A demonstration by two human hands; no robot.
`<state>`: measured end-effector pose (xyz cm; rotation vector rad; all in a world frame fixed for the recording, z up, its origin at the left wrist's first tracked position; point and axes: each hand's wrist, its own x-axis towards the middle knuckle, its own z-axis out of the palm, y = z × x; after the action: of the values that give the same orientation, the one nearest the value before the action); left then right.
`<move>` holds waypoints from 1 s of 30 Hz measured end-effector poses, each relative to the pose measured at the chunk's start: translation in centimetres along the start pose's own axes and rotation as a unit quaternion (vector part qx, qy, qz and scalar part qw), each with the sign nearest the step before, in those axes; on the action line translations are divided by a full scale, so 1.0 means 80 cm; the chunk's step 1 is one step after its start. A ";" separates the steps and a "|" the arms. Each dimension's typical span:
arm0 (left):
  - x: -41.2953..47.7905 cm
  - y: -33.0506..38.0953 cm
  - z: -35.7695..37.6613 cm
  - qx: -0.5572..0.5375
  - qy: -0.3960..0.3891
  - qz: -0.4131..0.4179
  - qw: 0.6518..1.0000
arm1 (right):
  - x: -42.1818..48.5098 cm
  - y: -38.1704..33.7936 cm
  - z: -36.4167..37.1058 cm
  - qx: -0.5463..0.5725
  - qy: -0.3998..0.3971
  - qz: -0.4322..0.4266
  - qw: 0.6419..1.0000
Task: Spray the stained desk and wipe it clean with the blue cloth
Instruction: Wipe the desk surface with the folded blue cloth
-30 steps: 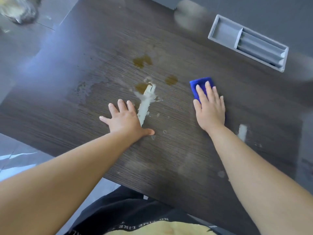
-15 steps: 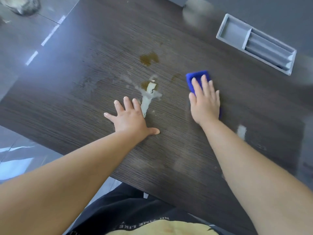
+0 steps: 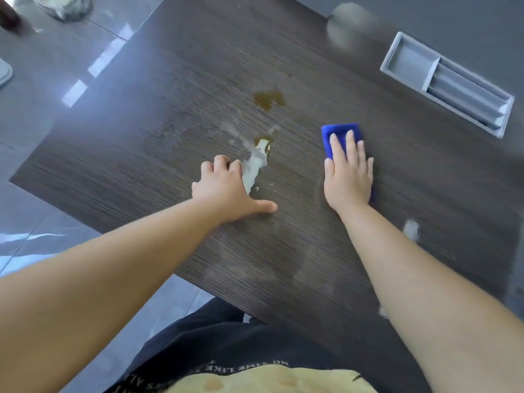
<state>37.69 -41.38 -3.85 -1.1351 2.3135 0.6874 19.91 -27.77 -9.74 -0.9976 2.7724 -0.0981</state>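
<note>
Under the right hand (image 3: 348, 177), blue cloth (image 3: 340, 131) lies lengthwise, pointing away.

Left grip (image 3: 226, 191) palm-down, fingers bent, thumb splayed; right grip (image 3: 347, 177) flat, palm-down, fingers straight, together.

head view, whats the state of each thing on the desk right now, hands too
desk, wet and stained, not yet clean
brown stain, unwiped
pale puddle, unwiped
right hand, fingers straight, presses the blue cloth
blue cloth, flat on the desk, partly covered
left hand, rests on the desk, holds nothing
grey tray, untouched
</note>
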 end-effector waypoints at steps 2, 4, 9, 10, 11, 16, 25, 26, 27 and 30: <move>0.003 -0.011 -0.013 -0.019 0.001 0.000 1.000 | 0.016 -0.034 0.001 0.013 0.014 0.079 0.997; 0.008 -0.026 -0.025 -0.019 0.021 0.005 1.000 | 0.009 -0.070 0.005 0.012 0.006 0.044 0.999; 0.034 -0.074 -0.046 0.055 0.060 -0.005 0.997 | -0.052 -0.067 0.018 -0.018 -0.042 -0.303 0.952; 0.039 -0.081 -0.046 0.065 0.060 -0.007 0.996 | -0.050 -0.049 0.017 -0.021 -0.038 -0.334 0.941; 0.042 -0.086 -0.046 0.070 0.058 -0.009 0.996 | -0.041 -0.034 0.013 -0.025 -0.033 -0.335 0.941; 0.046 -0.090 -0.043 0.080 0.056 -0.004 0.995 | 0.019 -0.053 0.001 -0.007 -0.004 -0.044 0.999; 0.049 -0.078 -0.049 0.106 0.037 -0.020 0.993 | -0.048 -0.082 0.024 -0.028 -0.038 -0.361 0.931; 0.049 -0.077 -0.050 0.108 0.034 -0.022 0.993 | -0.040 -0.062 0.021 -0.032 -0.038 -0.369 0.928; 0.050 -0.076 -0.050 0.108 0.032 -0.024 0.993 | -0.029 -0.048 0.017 -0.033 -0.034 -0.348 0.936; 0.051 -0.073 -0.054 0.106 0.028 -0.031 0.994 | 0.015 -0.057 0.006 -0.007 -0.021 -0.159 0.987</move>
<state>39.41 -49.52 -4.34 -1.1349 2.3215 0.3812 21.94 -32.10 -9.84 -1.4213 2.5554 -0.1013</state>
